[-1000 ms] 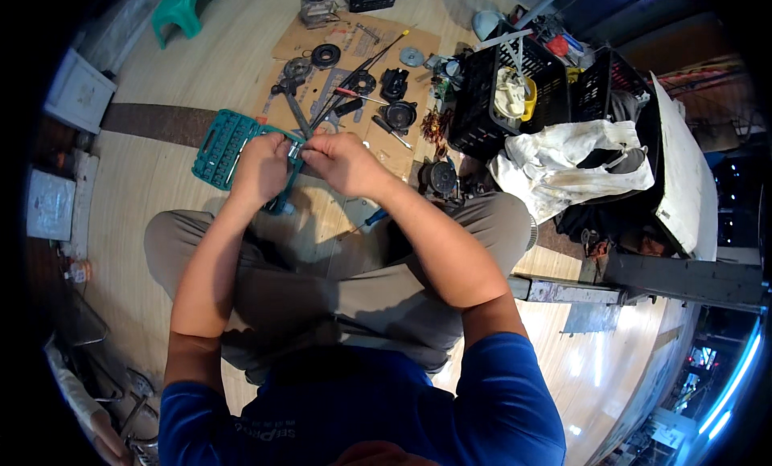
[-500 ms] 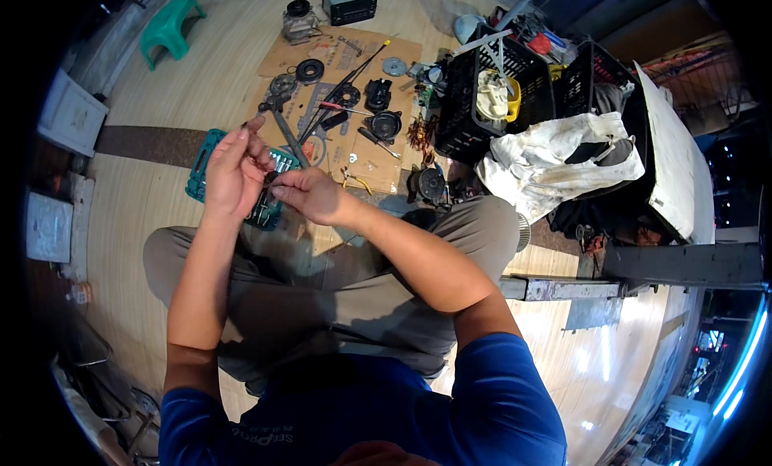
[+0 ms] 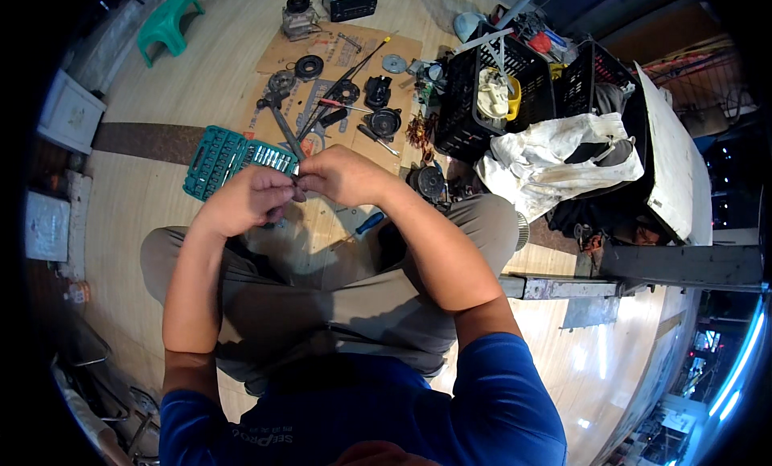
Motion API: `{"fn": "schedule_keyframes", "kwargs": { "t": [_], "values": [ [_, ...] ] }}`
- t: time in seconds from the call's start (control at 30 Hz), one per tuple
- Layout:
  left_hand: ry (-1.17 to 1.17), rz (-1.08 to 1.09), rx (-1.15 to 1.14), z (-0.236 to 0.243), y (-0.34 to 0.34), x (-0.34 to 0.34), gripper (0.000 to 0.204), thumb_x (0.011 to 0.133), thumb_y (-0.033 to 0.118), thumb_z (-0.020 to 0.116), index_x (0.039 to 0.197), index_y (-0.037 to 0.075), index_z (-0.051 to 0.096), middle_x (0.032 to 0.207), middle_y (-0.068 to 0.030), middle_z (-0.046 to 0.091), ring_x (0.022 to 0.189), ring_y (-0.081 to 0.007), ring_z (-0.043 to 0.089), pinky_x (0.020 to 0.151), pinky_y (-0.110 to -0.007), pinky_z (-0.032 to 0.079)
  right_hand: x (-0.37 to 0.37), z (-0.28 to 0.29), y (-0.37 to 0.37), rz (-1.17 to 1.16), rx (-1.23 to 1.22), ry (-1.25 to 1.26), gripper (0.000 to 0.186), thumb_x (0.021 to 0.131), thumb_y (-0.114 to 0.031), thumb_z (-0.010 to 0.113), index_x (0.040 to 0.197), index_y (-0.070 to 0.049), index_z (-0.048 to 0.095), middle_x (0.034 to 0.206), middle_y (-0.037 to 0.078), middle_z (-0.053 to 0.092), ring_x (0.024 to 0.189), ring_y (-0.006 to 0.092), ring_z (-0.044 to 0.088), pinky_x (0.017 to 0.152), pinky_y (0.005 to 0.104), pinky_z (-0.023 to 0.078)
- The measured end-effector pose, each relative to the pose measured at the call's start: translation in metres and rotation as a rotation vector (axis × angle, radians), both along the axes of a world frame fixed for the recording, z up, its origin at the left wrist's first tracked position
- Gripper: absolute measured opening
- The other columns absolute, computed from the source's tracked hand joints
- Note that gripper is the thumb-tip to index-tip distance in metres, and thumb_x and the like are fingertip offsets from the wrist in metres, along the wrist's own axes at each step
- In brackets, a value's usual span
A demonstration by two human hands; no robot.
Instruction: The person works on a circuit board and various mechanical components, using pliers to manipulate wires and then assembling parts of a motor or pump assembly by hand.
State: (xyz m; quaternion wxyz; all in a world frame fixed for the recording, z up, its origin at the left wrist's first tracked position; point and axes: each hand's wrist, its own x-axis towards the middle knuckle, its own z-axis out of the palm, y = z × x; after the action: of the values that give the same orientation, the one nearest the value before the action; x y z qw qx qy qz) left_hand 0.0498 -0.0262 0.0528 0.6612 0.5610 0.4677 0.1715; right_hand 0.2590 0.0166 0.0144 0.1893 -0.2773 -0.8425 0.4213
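My left hand (image 3: pixel 251 197) and my right hand (image 3: pixel 339 175) meet over the lap, fingertips pinched together around a small part too hidden to name. Just beyond them lies an open teal socket case (image 3: pixel 211 162) with rows of metal sockets. A long dark metal bar (image 3: pixel 284 124) lies behind my right hand on the cardboard sheet (image 3: pixel 271 54). Among loose black parts around it are a red-handled screwdriver (image 3: pixel 331 102), a ring-shaped part (image 3: pixel 309 67) and another screwdriver (image 3: pixel 376 141). A blue-handled screwdriver (image 3: pixel 370 223) lies nearer, by my right knee.
At the right stand black crates (image 3: pixel 460 104) with a white cloth (image 3: pixel 555 152) draped beside them and a metal beam (image 3: pixel 683 265). A green stool (image 3: pixel 165 28) is at the back left, a car stereo (image 3: pixel 350 4) and a metal unit (image 3: pixel 299 22) at the back.
My left hand was raised palm-up half a second ago; it is now lower and turned over with fingers curled. My right hand has risen slightly, uncovering more of the socket case.
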Motion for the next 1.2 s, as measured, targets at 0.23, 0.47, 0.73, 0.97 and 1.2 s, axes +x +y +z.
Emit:
{"fn": "schedule_keyframes", "kwargs": {
  "t": [0.23, 0.47, 0.73, 0.97, 1.2],
  "values": [
    [0.433, -0.059, 0.809, -0.034, -0.002, 0.016, 0.016, 0.087, 0.011, 0.054, 0.082, -0.002, 0.061, 0.060, -0.0092, 0.055, 0.056, -0.0167, 0.054, 0.054, -0.031, 0.043, -0.006, -0.008, -0.008, -0.156, 0.118, -0.050, 0.015, 0.083, -0.016, 0.062, 0.093, -0.004, 0.064, 0.079, 0.021, 0.061, 0.078, 0.0386, 0.059, 0.067, 0.0415, 0.047],
    [0.478, 0.377, 0.662, -0.056, 0.011, 0.026, 0.021, 0.093, 0.011, 0.046, 0.097, -0.004, 0.061, 0.076, -0.0128, 0.064, 0.069, -0.0185, 0.062, 0.062, -0.032, 0.047, -0.027, -0.018, -0.009, -0.326, -0.143, 0.214, 0.020, 0.093, -0.017, 0.052, 0.088, 0.000, 0.061, 0.070, 0.012, 0.060, 0.064, 0.0204, 0.057, 0.061, 0.0331, 0.047],
    [-0.706, 0.756, 0.263, -0.047, 0.015, 0.032, 0.033, 0.097, 0.013, 0.044, 0.124, -0.004, 0.045, 0.105, -0.0146, 0.060, 0.090, -0.0200, 0.062, 0.085, -0.031, 0.048, -0.036, -0.011, -0.036, -0.341, -0.828, 0.410, 0.021, 0.097, -0.017, 0.046, 0.087, -0.004, 0.059, 0.060, -0.001, 0.047, 0.049, 0.0078, 0.043, 0.046, 0.0222, 0.036],
    [-0.908, 0.680, 0.178, -0.024, 0.019, 0.004, 0.034, 0.096, 0.014, 0.046, 0.124, -0.005, 0.045, 0.088, -0.0073, 0.058, 0.078, -0.0179, 0.060, 0.079, -0.031, 0.050, -0.044, -0.026, -0.039, -0.155, -0.616, 0.334, 0.019, 0.095, -0.018, 0.051, 0.087, -0.002, 0.060, 0.062, 0.001, 0.052, 0.056, 0.0095, 0.047, 0.053, 0.0244, 0.039],
    [-1.037, 0.453, 0.017, 0.001, 0.012, -0.017, 0.025, 0.098, 0.018, 0.041, 0.105, -0.003, 0.052, 0.060, 0.0021, 0.036, 0.048, -0.0067, 0.037, 0.047, -0.022, 0.032, -0.017, -0.008, -0.017, 0.007, -0.097, 0.222, 0.014, 0.088, -0.016, 0.061, 0.095, -0.004, 0.063, 0.074, 0.011, 0.063, 0.065, 0.0178, 0.057, 0.063, 0.0310, 0.046]
  ]
}}
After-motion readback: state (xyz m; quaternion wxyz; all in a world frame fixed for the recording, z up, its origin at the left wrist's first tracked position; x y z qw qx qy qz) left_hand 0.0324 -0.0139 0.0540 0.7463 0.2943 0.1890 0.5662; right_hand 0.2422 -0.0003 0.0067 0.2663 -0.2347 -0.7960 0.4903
